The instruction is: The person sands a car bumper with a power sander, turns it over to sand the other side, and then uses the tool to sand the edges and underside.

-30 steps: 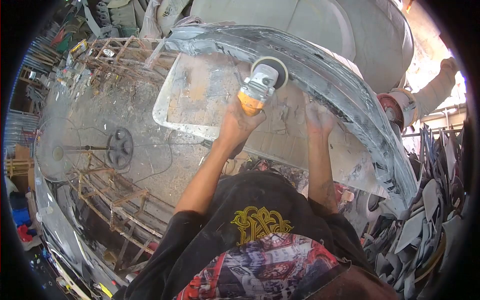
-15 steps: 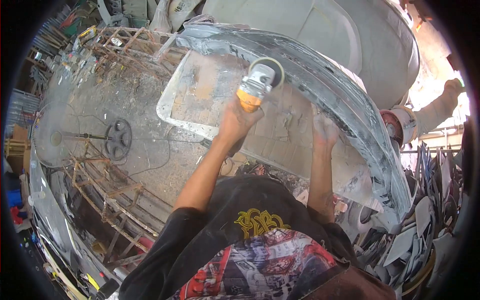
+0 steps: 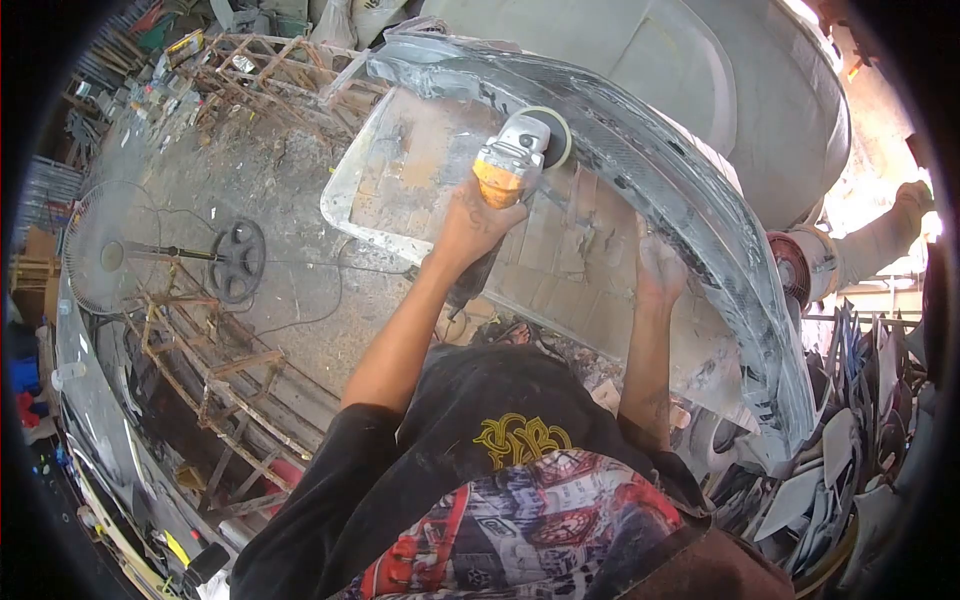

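My left hand (image 3: 474, 222) is wrapped round an orange and silver angle grinder (image 3: 512, 160). The grinder's round disc (image 3: 556, 138) meets the inner edge of a long, curved grey car bumper (image 3: 640, 150), which arcs from the upper left to the lower right. Pale dust coats the bumper and hazes the air near the disc. Lower along the same edge, my right hand (image 3: 660, 268), whitened with dust, holds the bumper; its fingertips are partly hidden against it.
A cardboard-covered panel with a white frame (image 3: 375, 238) lies under the bumper. Left are a standing fan (image 3: 112, 256) and rusty metal frames (image 3: 235, 385). A large grey shell (image 3: 600, 50) stands behind. At right are a red-faced blower with a duct (image 3: 788, 265) and stacked scrap pieces (image 3: 830, 475).
The camera view has tilted slightly, shifting the whole scene. The disc stays at the bumper's inner edge in nearly the same spot, and my right hand keeps its place on the bumper.
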Demonstrator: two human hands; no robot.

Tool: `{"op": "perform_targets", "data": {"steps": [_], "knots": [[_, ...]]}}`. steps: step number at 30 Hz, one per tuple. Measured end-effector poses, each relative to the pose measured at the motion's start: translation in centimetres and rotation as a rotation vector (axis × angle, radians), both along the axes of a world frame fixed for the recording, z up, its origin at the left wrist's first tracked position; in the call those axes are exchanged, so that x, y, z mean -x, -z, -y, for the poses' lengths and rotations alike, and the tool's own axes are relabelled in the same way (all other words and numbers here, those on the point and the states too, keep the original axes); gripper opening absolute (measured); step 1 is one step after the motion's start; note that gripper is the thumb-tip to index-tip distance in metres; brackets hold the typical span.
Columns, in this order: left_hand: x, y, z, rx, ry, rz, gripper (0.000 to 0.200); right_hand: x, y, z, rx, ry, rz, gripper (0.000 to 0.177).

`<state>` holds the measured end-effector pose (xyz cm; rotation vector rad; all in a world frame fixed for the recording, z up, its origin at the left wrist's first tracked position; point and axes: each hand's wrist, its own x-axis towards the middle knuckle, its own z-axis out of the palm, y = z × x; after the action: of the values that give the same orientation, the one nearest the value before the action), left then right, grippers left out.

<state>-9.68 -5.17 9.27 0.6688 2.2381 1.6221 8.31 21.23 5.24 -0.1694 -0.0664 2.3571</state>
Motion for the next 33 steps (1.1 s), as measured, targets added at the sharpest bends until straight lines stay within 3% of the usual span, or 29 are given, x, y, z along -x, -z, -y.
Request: {"op": "perform_targets", "data": {"steps": [3,8,11,14,18,20,23,26,31,33], "knots": [[-1.0,0.1,0.0,0.055,0.016,-0.005,0.056,0.1,-0.7,0.6,0.009,-0.019,-0.041,0.059],[-2.6,0.8,-0.6,-0.155,0.106,0.038,0.057,0.0,-0.3,0.4,-0.046,0.026,0.060,0.058],[-2.5,1.5,-0.9,-0.187,0.062,0.023,0.057,-0.1,0.3,0.0,-0.050,-0.001,-0.035,0.057],[-1.0,1.9,-0.7,-0.053,0.046,0.006,0.058,-0.1,0.2,0.1,-0.020,-0.025,-0.075,0.057],[-1.1,2.1,-0.5,-0.062,0.005,-0.002,0.058,-0.1,-0.1,0.0,-0.026,-0.029,-0.084,0.057],[-2.1,2.6,-0.8,-0.242,0.064,0.032,0.061,-0.1,-0.1,-0.1,-0.012,-0.073,-0.136,0.057],[-2.5,2.1,-0.5,-0.091,0.078,-0.032,0.061,-0.1,-0.4,0.0,-0.010,-0.023,-0.065,0.057],[-0.6,3.1,-0.2,-0.143,0.077,0.050,0.062,-0.1,-0.9,0.3,0.045,-0.059,-0.106,0.057],[4.2,4.4,0.7,-0.158,-0.074,-0.025,0.064,0.2,-1.4,0.6,0.031,-0.027,-0.081,0.056],[5.2,3.9,1.1,-0.059,-0.119,0.019,0.061,0.2,-1.5,0.5,0.071,-0.052,-0.100,0.056]]}}
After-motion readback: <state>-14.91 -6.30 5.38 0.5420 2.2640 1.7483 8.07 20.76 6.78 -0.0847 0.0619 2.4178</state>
